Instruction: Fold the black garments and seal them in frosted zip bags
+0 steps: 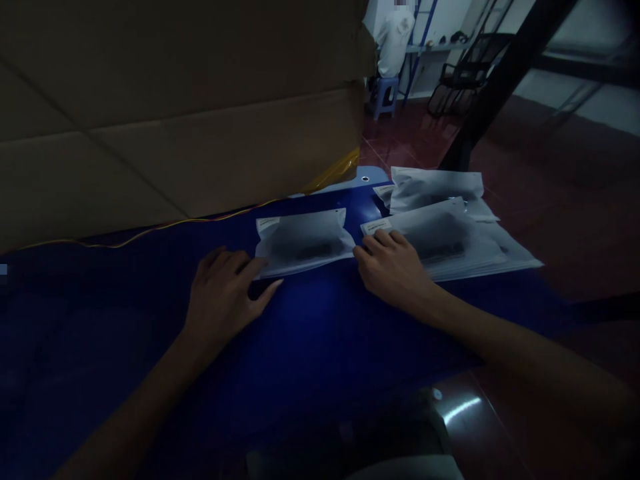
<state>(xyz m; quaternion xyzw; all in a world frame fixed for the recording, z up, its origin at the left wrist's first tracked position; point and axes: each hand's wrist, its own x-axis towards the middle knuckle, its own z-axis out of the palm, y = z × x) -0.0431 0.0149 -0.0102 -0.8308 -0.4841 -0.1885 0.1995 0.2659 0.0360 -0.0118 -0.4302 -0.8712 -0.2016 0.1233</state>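
A frosted plastic bag [305, 243] with a dark item inside lies flat on the blue tabletop [310, 320]. My left hand [223, 287] is at its left edge, thumb and forefinger apart, the forefinger reaching the bag. Over the labelled left end of another frosted bag [440, 237] my right hand [393, 270] is curled, its fingers close together. Its fingertips meet the right corner of the first bag, and whether they pinch one bag or both is hidden. That second bag tops a small stack of similar bags.
More frosted bags [435, 190] lie behind the stack. A large cardboard box [175, 153] walls off the back left, with a yellow wire [120, 245] along its base. A dark slanted post [500, 87] rises at right. Further off, a person [395, 40] sits on a blue stool [385, 97].
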